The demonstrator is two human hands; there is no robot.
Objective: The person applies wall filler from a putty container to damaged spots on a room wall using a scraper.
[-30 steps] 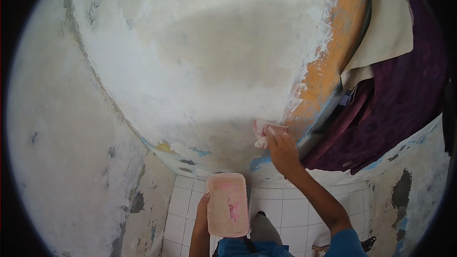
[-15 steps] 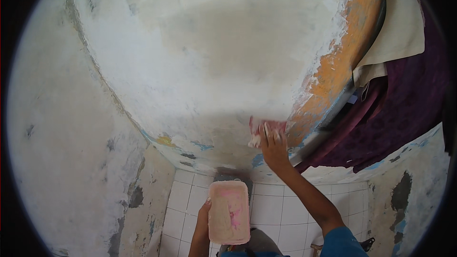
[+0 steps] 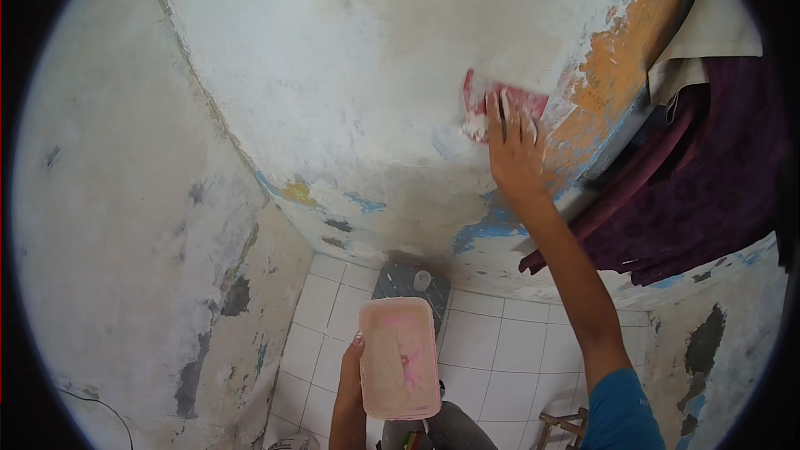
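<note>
My right hand (image 3: 518,158) is raised against the patchy wall (image 3: 400,58), pressing a flat red putty spreader (image 3: 529,100) to it. White paste smears the spreader and my fingers. Down low, my left hand (image 3: 353,358) grips a pale pink rectangular tub (image 3: 373,317) by its left side. A thin layer of whitish paste with bright pink streaks coats the inside of the tub. Most of the left fingers are hidden beneath it. Bare orange and blue old paint borders the white coat on the wall's right.
A purple cloth (image 3: 708,192) and a cream cloth (image 3: 717,29) hang at the right. White floor tiles (image 3: 483,367) lie below, with a dark grey slab (image 3: 392,282) bearing a small clear cup (image 3: 422,280). A wooden stool (image 3: 562,425) stands low right, a bucket (image 3: 293,443) low left.
My right hand and the spreader have moved up the wall and slightly right. The tub stays in my left hand, nearly in place. The view has shifted a little, showing more floor.
</note>
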